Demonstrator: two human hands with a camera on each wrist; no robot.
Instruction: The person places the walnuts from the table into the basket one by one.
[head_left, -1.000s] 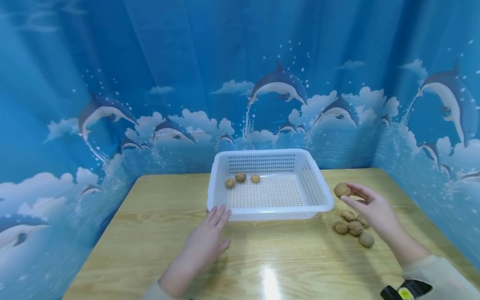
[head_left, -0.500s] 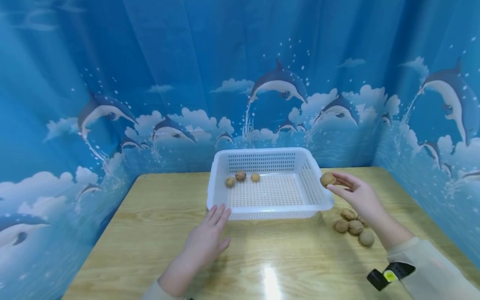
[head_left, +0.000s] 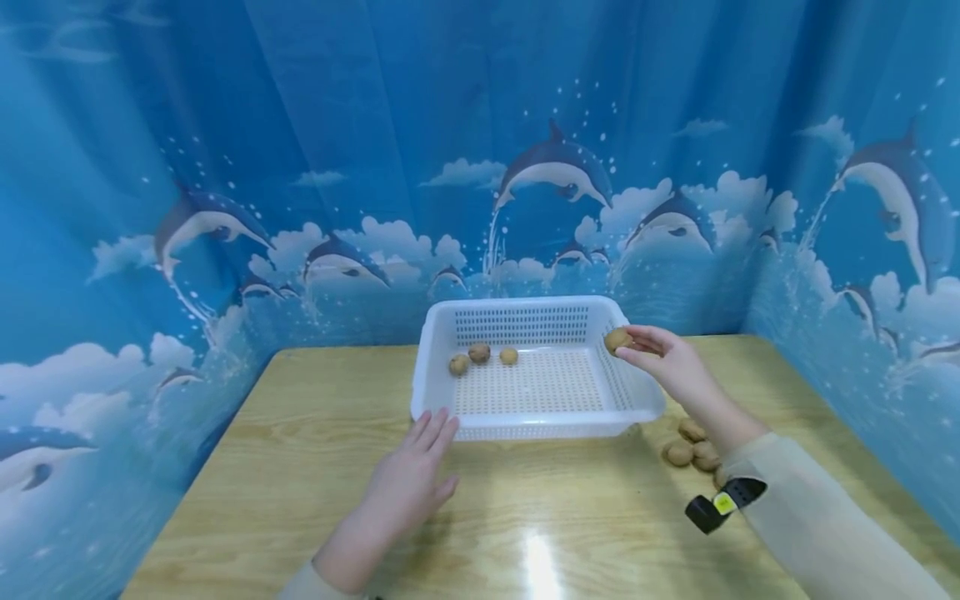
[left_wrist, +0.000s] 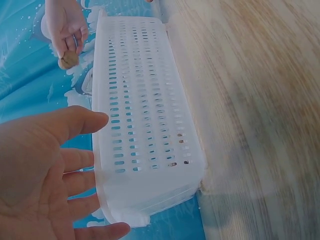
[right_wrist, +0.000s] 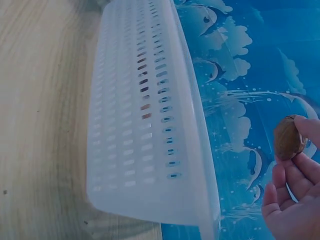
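My right hand (head_left: 671,367) pinches a walnut (head_left: 617,340) between thumb and fingertips, over the right side of a white plastic basket (head_left: 532,427). The right wrist view shows the same walnut (right_wrist: 289,138) held at the fingertips. Fingers straight, my left hand (head_left: 408,479) rests at the basket's front left corner; in the left wrist view its fingers lie along the rim. Three walnuts (head_left: 479,353) sit inside the basket at the back left. On the table right of the basket lies a small group of walnuts (head_left: 679,452), partly hidden by my right forearm.
The basket stands near the back of a wooden table (head_left: 315,442). Behind and beside the table hangs a blue curtain (head_left: 360,167) with printed dolphins. A black strap with a small device (head_left: 723,503) is on my right wrist.
My right hand has carried its walnut leftward and slightly up, from beside the basket to over its right side. My left hand has stayed at the front left corner.
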